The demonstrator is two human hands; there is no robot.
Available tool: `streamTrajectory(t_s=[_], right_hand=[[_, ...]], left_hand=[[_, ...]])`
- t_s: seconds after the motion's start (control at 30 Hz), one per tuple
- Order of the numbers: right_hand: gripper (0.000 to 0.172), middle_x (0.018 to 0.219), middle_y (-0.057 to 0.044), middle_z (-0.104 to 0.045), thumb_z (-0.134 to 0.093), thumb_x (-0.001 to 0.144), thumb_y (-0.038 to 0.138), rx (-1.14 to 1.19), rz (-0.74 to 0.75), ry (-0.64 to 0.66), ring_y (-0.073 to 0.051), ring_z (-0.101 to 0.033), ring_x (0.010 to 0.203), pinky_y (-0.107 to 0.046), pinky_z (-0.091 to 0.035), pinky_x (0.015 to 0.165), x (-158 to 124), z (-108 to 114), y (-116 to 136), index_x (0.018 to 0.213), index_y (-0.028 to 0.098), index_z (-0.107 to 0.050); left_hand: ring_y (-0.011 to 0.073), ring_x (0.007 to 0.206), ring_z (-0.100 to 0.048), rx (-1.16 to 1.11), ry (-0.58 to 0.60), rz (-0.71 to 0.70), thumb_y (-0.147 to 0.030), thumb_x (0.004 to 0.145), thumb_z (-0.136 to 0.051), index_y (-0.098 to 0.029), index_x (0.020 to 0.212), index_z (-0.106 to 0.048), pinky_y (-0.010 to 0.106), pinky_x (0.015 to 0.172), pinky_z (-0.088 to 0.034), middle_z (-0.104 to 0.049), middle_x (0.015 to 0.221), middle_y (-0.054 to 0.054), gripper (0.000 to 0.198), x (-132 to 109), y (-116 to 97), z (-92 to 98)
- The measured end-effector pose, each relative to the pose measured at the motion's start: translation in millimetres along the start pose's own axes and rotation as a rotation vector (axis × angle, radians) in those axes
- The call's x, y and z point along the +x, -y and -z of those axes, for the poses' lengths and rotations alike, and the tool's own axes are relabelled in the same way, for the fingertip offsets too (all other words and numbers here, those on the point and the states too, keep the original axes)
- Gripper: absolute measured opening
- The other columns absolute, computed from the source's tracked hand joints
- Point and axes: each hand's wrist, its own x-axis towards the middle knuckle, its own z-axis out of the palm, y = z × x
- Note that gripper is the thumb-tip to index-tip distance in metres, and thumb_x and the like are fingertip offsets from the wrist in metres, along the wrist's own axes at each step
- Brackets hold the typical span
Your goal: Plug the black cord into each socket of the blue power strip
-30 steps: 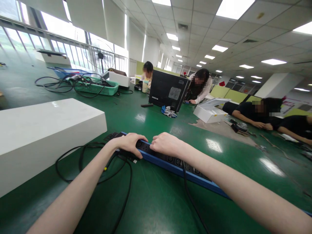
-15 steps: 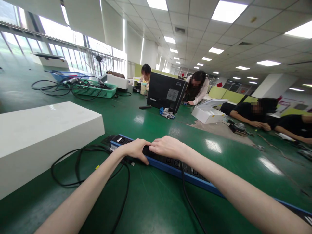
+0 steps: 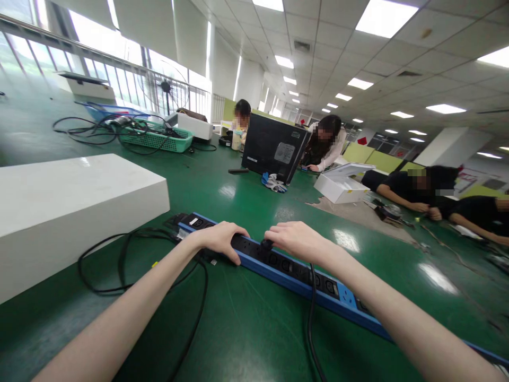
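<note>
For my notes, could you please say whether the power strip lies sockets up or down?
Sockets up: the power strip shows outlet openings on its upper face, beside the left hand and right hand.

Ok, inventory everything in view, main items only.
Power strip: one, blue and black, table centre
Plug: one, black, at power strip
Cables: several, black, around power strip and far left
Table: one, green, across foreground
Closed box: one, white, near left
Computer tower: one, black, far centre
Open box: one, white, right of computer tower
Gloves: count unclear, blue and pale, before computer tower
Basket: one, green, far left
Tray: one, blue, behind basket
Fan: one, dark, beyond basket
Co-workers: four, black or pale clothes, across table
Left grip: one, bare, holding power strip
Right grip: one, bare, on plug
</note>
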Motion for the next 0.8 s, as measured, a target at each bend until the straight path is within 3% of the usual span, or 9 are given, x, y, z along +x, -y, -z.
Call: streamTrajectory(t_s=[0.17,0.33,0.8], right_hand=[[0.018,0.104,-0.006,-0.069,-0.048,0.105,0.024,0.090,0.013,-0.041,-0.017,-0.063,0.099,-0.026,-0.043,0.081,1.5,-10.7,5.5,0.114,0.020,-0.063],[0.019,0.109,-0.006,-0.068,-0.047,0.105,0.022,0.110,0.002,-0.001,-0.017,-0.065,0.097,-0.025,-0.042,0.076,4.6,-9.2,-1.2,0.116,0.021,-0.063],[0.018,0.103,-0.006,-0.063,-0.046,0.105,0.020,-0.228,0.223,0.079,-0.018,-0.059,0.094,-0.027,-0.045,0.066,19.3,-5.0,1.1,0.121,0.019,-0.055]], left_hand=[[0.0229,0.098,-0.069,0.008,-0.002,-0.009,-0.063,0.055,-0.085,-0.029,0.126,-0.068,0.029,0.088,-0.048,-0.074,0.112,0.002,0.081,-0.3,0.4,0.1],[0.0228,0.099,-0.068,0.006,-0.001,-0.007,-0.062,0.056,-0.085,-0.028,0.126,-0.068,0.028,0.087,-0.048,-0.074,0.113,0.003,0.080,0.1,0.2,-0.2],[0.0238,0.099,-0.069,0.024,0.006,0.009,-0.063,0.055,-0.084,-0.027,0.126,-0.068,0.027,0.084,-0.048,-0.074,0.114,0.004,0.082,-0.6,-2.0,1.2]])
